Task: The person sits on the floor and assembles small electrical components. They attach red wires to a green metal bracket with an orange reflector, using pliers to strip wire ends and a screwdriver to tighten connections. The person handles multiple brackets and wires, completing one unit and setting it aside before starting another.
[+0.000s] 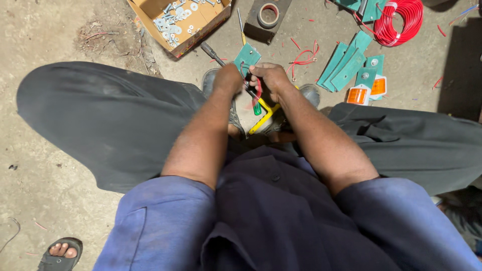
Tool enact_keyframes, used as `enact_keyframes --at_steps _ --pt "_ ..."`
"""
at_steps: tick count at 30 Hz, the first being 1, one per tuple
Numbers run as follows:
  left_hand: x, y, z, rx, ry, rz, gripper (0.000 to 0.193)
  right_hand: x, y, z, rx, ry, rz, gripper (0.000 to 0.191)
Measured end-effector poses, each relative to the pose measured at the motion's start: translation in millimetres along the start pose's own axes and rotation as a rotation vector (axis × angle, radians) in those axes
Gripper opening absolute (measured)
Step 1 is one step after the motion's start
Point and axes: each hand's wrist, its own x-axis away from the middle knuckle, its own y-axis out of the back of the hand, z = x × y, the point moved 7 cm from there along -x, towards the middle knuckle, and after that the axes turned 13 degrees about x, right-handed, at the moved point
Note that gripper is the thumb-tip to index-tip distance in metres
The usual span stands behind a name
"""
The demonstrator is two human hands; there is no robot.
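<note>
I sit on the ground with knees spread, both arms reaching forward between them. My left hand (228,78) is closed around a small green plate (247,57) and touches a dark-handled tool (213,53) that sticks out toward the upper left. My right hand (271,80) is closed on red wire (258,93) at that plate. Below the hands lie a green-handled screwdriver (257,107) and a yellow tool (265,115). What the fingers pinch exactly is hidden.
A cardboard box (150,7) of washers and bolts stands at the top left. A tape roll (268,15), a red wire coil (401,22), several green plates (346,62) and orange reflectors (357,95) lie ahead. Another person's sandalled foot (61,251) shows bottom left.
</note>
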Motion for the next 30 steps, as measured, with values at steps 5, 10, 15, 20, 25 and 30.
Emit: enact_keyframes --at_steps 5,10,15,20,25,30 --pt "-6 36 -19 0.08 -0.138 -0.357 0.023 0 -10 -7 0.078 0.063 0.005 0.011" --pt "18 49 -54 0.222 -0.383 -0.477 0.037 2 -34 3 0.115 0.255 -0.044 0.013" --pt "25 55 -90 0.174 -0.528 -0.487 0.056 3 -43 11 0.366 0.313 -0.135 0.018" --pt "3 34 -117 -0.049 -0.498 -0.361 0.073 16 -54 36 0.799 0.625 -0.315 0.034" --pt "-9 26 -127 -0.206 -0.544 -0.356 0.064 16 -61 29 0.948 0.533 -0.271 0.043" --pt "-2 62 -106 0.065 -0.548 -0.355 0.059 6 -51 18 0.879 0.329 -0.329 0.033"
